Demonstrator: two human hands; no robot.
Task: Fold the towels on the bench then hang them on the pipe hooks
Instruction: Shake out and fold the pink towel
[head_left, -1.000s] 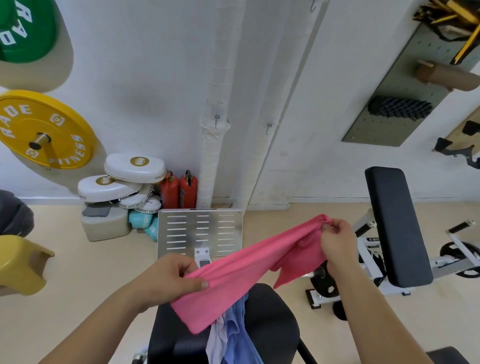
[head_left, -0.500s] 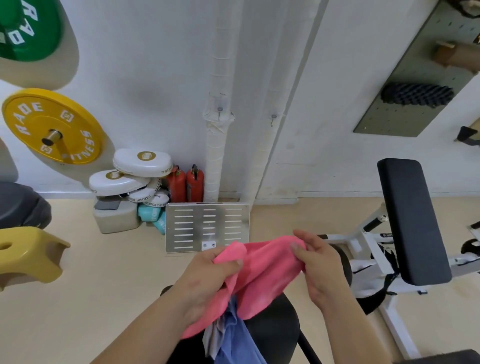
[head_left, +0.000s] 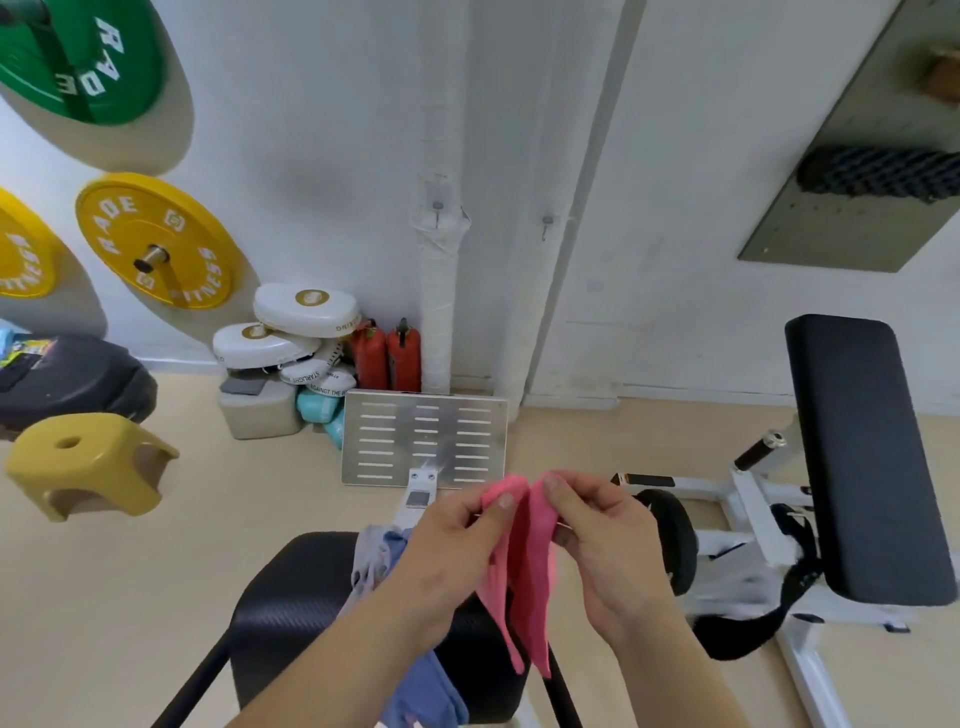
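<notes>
pink towel (head_left: 524, 571) hangs doubled above the black bench (head_left: 291, 587), its top corners pinched side by side, one in the left hand (head_left: 447, 556), one in the right hand (head_left: 608, 551), both grips closed on cloth. best to match corners and side edges before one hand takes both. the left forearm (head_left: 332, 670) covers part of the blue towel (head_left: 426, 691) beneath; whether the lower hems line up is hard to judge.

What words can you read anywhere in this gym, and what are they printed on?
"RADE": green plate.
"RADE", "FITNESS": yellow plate.
"...TNESS": second yellow plate, cut off at the edge.
"STARLIGHT", "AGAINST THE": white pads, blurred, so uncertain.
Gold emblems on the pads: too small to read.
Pink towel: no text.
</notes>
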